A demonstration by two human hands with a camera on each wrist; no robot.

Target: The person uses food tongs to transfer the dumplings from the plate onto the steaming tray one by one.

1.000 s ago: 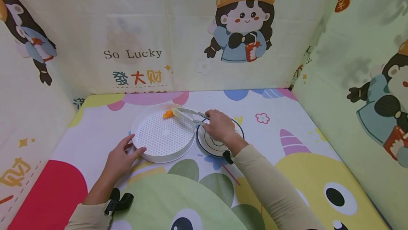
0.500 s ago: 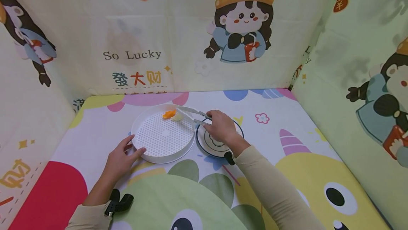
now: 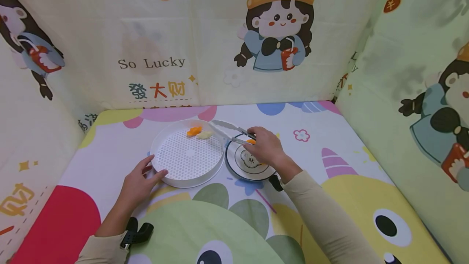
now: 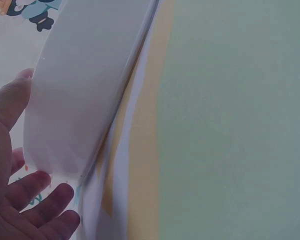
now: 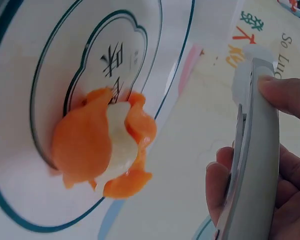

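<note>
We see the beige-sleeved left arm [image 3: 104,247] and the beige-sleeved right arm [image 3: 326,215] extended forward. We note the bare left hand [image 3: 137,184], thumb spread from gently bent fingers, and the bare right hand [image 3: 269,146], thumb opposing curled fingers in a grip.

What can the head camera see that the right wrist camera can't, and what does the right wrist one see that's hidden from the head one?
Only the head view shows the left hand touching the edge of the white tray, the tray's floor of little holes, and the orange piece and pale piece lying in it.

Only the right wrist view shows the whitish piece among the orange bits on the plate.

Both show the right hand holding the tongs, some orange on the plate, and the "So Lucky" words, partly cut off in the wrist view.
</note>
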